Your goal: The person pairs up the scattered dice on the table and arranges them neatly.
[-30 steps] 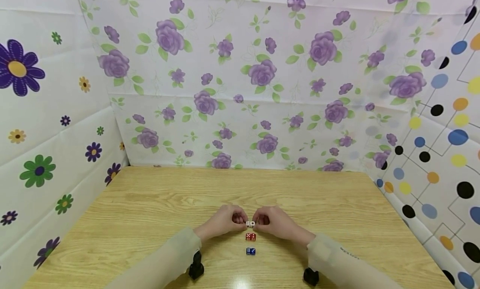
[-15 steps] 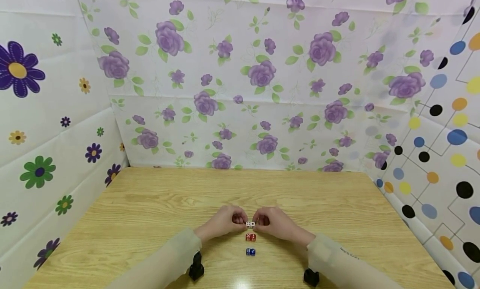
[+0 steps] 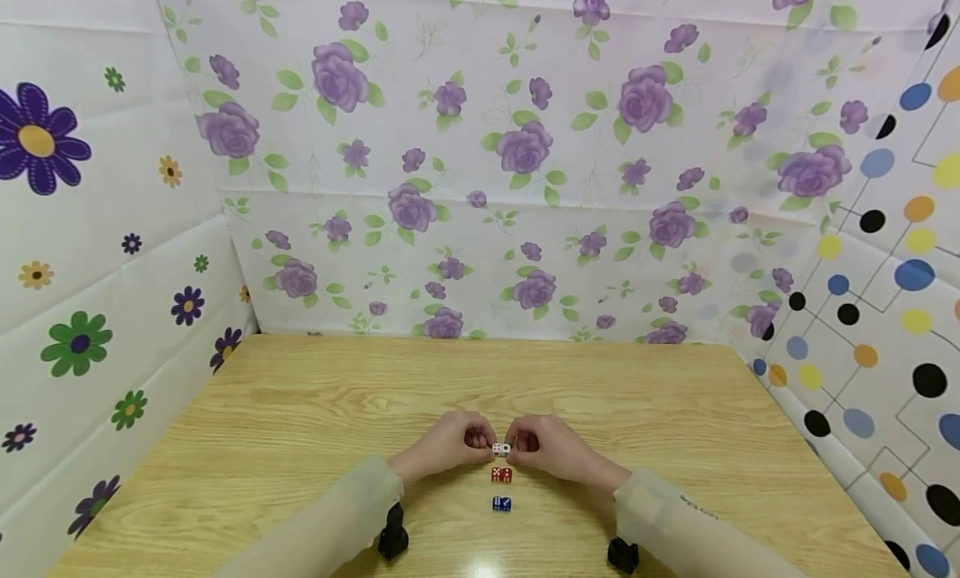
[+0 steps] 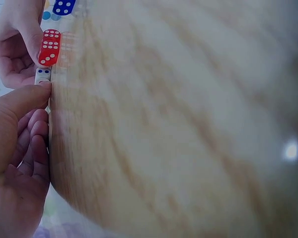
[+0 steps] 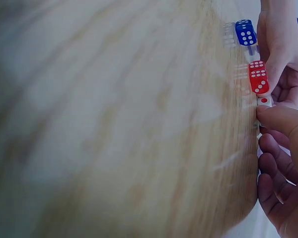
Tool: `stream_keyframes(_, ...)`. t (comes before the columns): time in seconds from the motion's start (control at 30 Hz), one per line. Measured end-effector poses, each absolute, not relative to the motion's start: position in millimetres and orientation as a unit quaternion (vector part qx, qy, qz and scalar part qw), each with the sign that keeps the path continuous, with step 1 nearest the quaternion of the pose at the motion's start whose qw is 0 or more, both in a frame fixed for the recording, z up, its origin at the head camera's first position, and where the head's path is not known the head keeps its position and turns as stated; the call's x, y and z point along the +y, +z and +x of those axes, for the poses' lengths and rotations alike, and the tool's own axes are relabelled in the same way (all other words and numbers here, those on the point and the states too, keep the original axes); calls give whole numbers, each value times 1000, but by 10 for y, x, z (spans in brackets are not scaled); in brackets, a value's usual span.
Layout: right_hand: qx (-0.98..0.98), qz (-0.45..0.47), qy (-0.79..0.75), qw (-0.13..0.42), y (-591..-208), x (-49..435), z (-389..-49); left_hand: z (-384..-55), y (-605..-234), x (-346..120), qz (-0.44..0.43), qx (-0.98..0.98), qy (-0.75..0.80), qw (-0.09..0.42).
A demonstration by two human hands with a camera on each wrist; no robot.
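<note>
Two white dice (image 3: pixel 501 450) sit side by side on the wooden table, between my hands. My left hand (image 3: pixel 453 441) pinches the left die between thumb and forefinger, and my right hand (image 3: pixel 557 449) does the same with the right one. In the left wrist view the left thumb covers part of a white die (image 4: pixel 43 74); the right thumb partly hides a white die (image 5: pixel 264 100) in the right wrist view. Nearer to me lies a touching pair of red dice (image 3: pixel 502 475), and nearer still a pair of blue dice (image 3: pixel 502 504). The three pairs form a column.
The wooden table (image 3: pixel 337 386) spreads around the hands. A floral cloth (image 3: pixel 480 253) hangs behind its far edge, with patterned cloths at both sides. Black wrist devices (image 3: pixel 393 538) sit under the sleeves.
</note>
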State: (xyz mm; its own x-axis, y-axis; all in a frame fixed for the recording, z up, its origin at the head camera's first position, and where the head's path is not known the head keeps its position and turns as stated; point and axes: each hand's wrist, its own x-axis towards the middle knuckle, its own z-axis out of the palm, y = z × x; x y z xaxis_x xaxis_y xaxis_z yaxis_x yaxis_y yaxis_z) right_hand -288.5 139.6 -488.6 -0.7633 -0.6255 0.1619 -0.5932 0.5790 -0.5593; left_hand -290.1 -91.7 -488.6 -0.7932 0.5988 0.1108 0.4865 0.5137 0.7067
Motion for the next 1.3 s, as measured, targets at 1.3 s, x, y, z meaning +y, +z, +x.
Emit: stream_keyframes(1.3,885,-350,-304,47,-4878,1439,-2885,-2911,-4862,-923,318,863,381,96)
